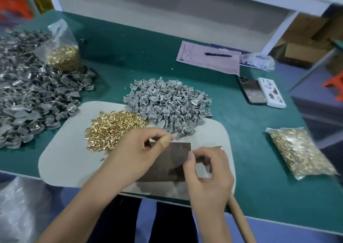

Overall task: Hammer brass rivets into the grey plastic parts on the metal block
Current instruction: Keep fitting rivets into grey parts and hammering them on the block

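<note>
While left hand [141, 149] pinches smth tiny over block [167, 161] & right hand [206, 170] grips hammer [239, 222] beside it, rivet could slip off, fingers too near for a strike.

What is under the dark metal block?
The dark metal block lies on a pale grey mat, which rests on the green table. Both hands, left and right, cover parts of the block.
</note>
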